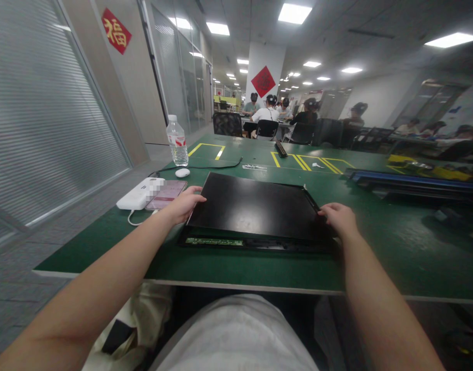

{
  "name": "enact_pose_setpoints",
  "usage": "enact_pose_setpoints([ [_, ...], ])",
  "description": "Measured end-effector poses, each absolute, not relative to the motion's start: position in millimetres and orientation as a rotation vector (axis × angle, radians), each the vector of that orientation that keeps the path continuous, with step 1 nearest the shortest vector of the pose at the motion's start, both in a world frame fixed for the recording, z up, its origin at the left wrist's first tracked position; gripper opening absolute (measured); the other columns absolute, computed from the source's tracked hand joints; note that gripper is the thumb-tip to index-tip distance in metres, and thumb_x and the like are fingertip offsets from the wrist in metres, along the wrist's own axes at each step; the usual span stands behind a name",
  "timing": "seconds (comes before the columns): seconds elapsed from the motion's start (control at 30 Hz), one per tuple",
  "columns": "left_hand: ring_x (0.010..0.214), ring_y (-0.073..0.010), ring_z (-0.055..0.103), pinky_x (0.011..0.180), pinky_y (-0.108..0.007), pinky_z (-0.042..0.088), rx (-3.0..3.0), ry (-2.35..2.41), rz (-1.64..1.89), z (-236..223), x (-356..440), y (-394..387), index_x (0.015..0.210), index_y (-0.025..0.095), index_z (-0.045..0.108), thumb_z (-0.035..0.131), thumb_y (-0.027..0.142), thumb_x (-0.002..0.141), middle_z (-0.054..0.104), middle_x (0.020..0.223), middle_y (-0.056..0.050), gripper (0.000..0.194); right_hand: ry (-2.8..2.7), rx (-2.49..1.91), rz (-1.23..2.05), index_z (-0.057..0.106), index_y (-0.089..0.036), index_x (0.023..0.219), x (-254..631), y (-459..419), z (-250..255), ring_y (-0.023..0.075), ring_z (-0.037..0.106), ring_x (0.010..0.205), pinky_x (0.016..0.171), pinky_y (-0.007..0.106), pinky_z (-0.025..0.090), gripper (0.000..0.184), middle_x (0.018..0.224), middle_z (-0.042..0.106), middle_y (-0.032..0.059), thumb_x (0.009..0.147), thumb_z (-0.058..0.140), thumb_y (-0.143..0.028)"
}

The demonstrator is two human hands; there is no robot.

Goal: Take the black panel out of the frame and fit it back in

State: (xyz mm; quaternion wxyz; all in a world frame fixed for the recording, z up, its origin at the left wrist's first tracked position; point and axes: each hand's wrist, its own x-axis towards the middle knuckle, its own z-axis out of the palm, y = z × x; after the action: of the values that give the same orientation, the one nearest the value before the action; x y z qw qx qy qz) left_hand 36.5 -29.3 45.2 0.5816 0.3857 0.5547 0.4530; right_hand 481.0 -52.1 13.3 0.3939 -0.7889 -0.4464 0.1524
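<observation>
A flat black display panel lies over a shallow black frame on the green table. The panel sits slightly askew, leaving the frame's near strip and right rim uncovered. Along that near strip shows a narrow green circuit board. My left hand is closed on the panel's left edge, its thumb on top. At the opposite edge my right hand pinches the panel's right side, close against the frame's rim; its fingertips are partly hidden.
Left of the panel are a white power bank with a cable, a phone, a small white case and a water bottle. Long dark bars lie at the right. Behind the green table, several people sit working.
</observation>
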Motion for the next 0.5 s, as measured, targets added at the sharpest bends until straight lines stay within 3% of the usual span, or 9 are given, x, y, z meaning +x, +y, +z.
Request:
enact_pose_setpoints([
  [0.2, 0.062, -0.0208, 0.068, 0.059, -0.033, 0.055, 0.978, 1.262, 1.083, 41.4, 30.5, -25.6, 0.107, 0.023, 0.057, 0.071, 0.007, 0.063, 0.071, 0.079, -0.001, 0.049, -1.152, -2.026, 0.365, 0.074, -0.018, 0.079, 479.5, -52.1, 14.4, 0.0137, 0.055, 0.049, 0.053, 0.028, 0.045, 0.021, 0.078, 0.075, 0.0068, 0.072, 0.060, -0.032],
  [0.33, 0.076, -0.0214, 0.069, 0.068, -0.032, 0.054, 1.125, 1.213, 1.143, 32.9, 22.1, -17.1, 0.097, 0.020, 0.065, 0.078, 0.012, 0.057, 0.071, 0.085, -0.003, 0.043, -1.142, -2.011, 0.365, 0.073, -0.018, 0.078, 480.0, -51.1, 14.1, 0.0145, 0.055, 0.049, 0.053, 0.028, 0.046, 0.021, 0.078, 0.075, 0.0078, 0.071, 0.060, -0.032],
  [0.5, 0.082, -0.0228, 0.068, 0.073, -0.034, 0.053, 1.253, 1.237, 1.146, 25.2, 14.5, -9.9, 0.100, 0.018, 0.070, 0.085, 0.022, 0.052, 0.072, 0.090, -0.005, 0.050, -1.163, -2.030, 0.346, 0.073, -0.018, 0.078, 479.8, -51.7, 15.8, 0.0140, 0.055, 0.048, 0.054, 0.028, 0.046, 0.020, 0.078, 0.076, 0.0066, 0.072, 0.060, -0.032],
])
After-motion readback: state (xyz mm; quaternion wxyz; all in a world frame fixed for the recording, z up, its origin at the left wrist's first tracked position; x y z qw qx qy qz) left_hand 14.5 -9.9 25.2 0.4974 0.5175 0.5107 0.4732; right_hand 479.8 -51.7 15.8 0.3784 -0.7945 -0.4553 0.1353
